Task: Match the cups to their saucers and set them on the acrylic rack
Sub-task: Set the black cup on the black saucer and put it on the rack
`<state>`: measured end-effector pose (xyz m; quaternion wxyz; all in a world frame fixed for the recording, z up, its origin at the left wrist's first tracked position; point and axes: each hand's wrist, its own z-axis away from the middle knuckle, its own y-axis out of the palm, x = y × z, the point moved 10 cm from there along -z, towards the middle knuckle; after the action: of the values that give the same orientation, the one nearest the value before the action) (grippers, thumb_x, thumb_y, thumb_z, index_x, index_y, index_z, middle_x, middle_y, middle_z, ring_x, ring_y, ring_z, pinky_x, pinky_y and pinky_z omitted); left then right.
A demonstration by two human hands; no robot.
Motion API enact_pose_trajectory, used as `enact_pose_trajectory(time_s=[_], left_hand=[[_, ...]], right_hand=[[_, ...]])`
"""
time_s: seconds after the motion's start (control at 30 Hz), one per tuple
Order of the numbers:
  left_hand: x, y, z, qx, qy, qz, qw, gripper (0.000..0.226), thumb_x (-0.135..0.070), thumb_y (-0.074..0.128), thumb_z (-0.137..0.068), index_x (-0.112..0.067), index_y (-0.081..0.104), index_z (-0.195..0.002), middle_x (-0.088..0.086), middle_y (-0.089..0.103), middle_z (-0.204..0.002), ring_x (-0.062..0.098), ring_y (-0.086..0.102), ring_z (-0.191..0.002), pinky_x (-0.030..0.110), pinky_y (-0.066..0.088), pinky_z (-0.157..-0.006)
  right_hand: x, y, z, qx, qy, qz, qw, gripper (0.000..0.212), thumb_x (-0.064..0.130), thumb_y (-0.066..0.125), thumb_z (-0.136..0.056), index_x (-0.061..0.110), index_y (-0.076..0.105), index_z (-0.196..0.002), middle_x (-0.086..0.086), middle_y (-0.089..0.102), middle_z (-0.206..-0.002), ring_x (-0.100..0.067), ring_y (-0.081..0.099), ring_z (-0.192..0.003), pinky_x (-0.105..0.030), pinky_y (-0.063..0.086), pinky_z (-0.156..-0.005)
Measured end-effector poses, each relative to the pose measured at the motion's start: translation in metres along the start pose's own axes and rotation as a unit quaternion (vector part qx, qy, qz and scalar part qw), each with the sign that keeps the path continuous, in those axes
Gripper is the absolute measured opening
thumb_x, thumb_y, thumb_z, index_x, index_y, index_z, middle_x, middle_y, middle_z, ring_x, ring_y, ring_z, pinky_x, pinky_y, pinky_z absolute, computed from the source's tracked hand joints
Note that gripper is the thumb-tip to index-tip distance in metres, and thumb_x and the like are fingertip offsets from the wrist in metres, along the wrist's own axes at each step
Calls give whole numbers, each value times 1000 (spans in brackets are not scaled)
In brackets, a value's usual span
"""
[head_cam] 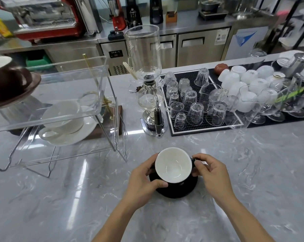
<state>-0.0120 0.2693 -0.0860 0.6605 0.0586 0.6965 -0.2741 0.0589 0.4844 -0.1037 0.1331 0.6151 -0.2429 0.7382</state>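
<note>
Head view: a person stands at a grey marble-patterned counter (235, 172), both bare hands on one cup and saucer set close in front of them.
Cup: a black ceramic cup with a white inside (173, 165) sits upright on a black round saucer (177, 190), on the counter.
Left hand: the left hand (144, 177) curls around the cup's left wall, thumb at the near rim.
Right hand: the right hand (210, 169) pinches the cup's handle side, fingers bent; the handle itself is mostly hidden.
Handling: glazed ceramic, likely stiff, fairly heavy, smooth, and breakable if knocked. The cup probably slides loose on the saucer, so lifting by the saucer's edges from both sides looks safest.
Rack: a clear two-tier acrylic rack with metal legs (102, 81) stands to the left. Its top tier holds a brown cup on a brown saucer (8, 81); the lower tier holds a white cup on a white saucer (67, 123).
Room: bare counter lies between the set and the rack. The rack's clear edges are hard to see.
Hazards: a tall glass siphon coffee maker (147, 88) stands just right of the rack, with upturned clear glasses on a black rubber mat (194, 102) beyond.
</note>
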Motion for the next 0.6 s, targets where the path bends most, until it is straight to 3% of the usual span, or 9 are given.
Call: enact_pose_trajectory(time_s=[0.27,0.37,0.6], left_hand=[[6,3,-3,15,-1,-8,1000,88,11,82,-66,-41,55,-130,-34,64,-127,-8,56,-124,8,43,-96],[7,4,-4,24,1,-16,1000,87,11,82,-68,-40,54,-132,-35,63,-127,-8,55,-125,7,43,-96],[9,4,-3,34,-10,-52,998,89,7,81,-72,-51,45,-129,-57,51,-120,-24,47,-121,0,38,-94]], right_hand=[[-8,2,-2,5,12,-3,1000,18,3,60,-93,17,72,-95,-4,75,-73,-16,67,-56,-32,54,-68],[-11,2,-3,8,15,-6,1000,18,4,60,-93,17,72,-96,-5,75,-74,-17,68,-58,-36,56,-70],[-19,3,-2,15,21,-10,1000,17,5,61,-93,17,71,-99,-8,74,-70,-21,69,-61,-38,58,-71]])
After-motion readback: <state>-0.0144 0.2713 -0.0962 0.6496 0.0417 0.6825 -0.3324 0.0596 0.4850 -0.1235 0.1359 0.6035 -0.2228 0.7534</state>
